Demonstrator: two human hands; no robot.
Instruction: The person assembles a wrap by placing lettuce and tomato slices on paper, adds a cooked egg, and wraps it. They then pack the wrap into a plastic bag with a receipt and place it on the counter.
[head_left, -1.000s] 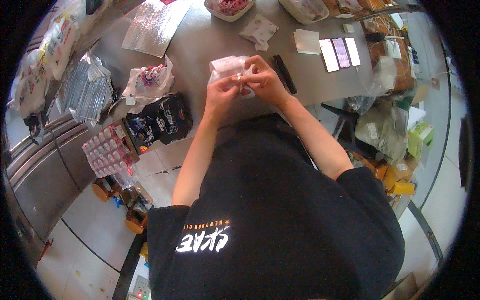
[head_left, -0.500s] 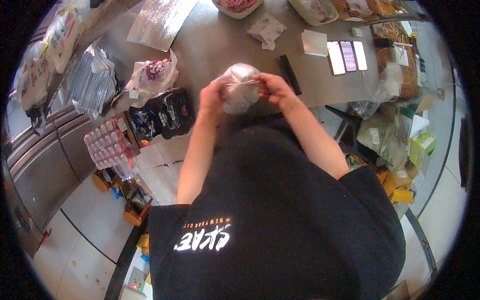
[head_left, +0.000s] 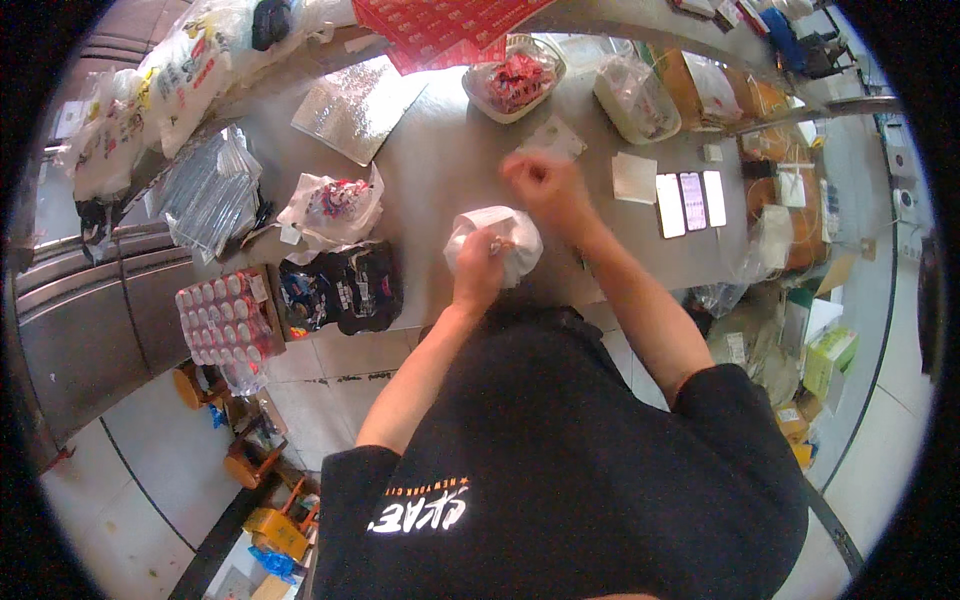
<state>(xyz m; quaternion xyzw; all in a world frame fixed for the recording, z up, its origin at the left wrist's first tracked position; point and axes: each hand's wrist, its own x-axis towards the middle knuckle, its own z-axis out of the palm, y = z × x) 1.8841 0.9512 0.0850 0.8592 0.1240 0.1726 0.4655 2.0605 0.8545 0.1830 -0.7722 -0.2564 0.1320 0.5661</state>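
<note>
White plastic bag (head_left: 495,240) sits bunched near the front edge of the grey desk (head_left: 440,160), its neck pinched shut in the left hand (head_left: 478,272), whose fingers grip the gathered top. To the right, the right hand (head_left: 535,182) is raised and fisted; whether it pulls a tie I cannot tell. Best keep the pinch firm and draw steadily.

The right hand (head_left: 540,185) has let go of the white plastic bag (head_left: 495,245) and lifted away toward one o'clock, closed in a fist over the surface (head_left: 440,170). The left hand (head_left: 480,270) now grips the bag alone, its fingers (head_left: 488,243) pinching the gathered top.
</note>
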